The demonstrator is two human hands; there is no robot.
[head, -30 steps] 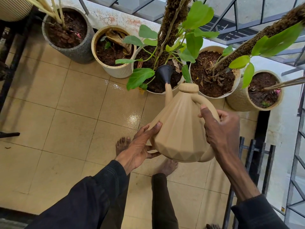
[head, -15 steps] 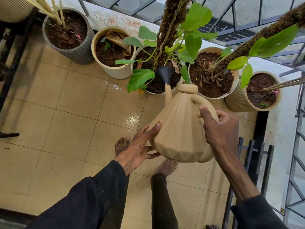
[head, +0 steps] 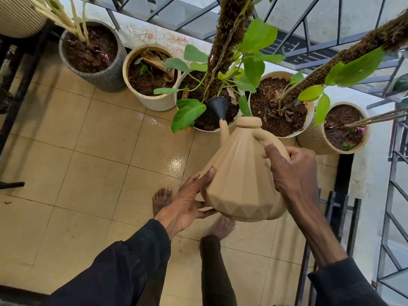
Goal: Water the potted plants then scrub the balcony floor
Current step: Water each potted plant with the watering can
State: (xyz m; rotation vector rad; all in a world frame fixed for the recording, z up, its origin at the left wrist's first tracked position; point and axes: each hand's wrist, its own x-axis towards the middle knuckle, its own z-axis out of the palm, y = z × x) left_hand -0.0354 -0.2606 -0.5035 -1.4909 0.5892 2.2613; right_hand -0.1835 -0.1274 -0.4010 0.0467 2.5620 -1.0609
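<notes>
Gripping the handle [head: 263,135] of the tan watering can [head: 240,184] with the right hand [head: 291,173], fingers curled round it; propping its left side with the left hand [head: 185,204], fingers straight and spread. Held tilted away, with black spout head [head: 217,107] over the soil of the middle white pot [head: 207,129]

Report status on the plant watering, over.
Right hand grips handle of watering can, left hand props its base. Black spout head over middle white pot soil. Leaves crowd the spout.
</notes>
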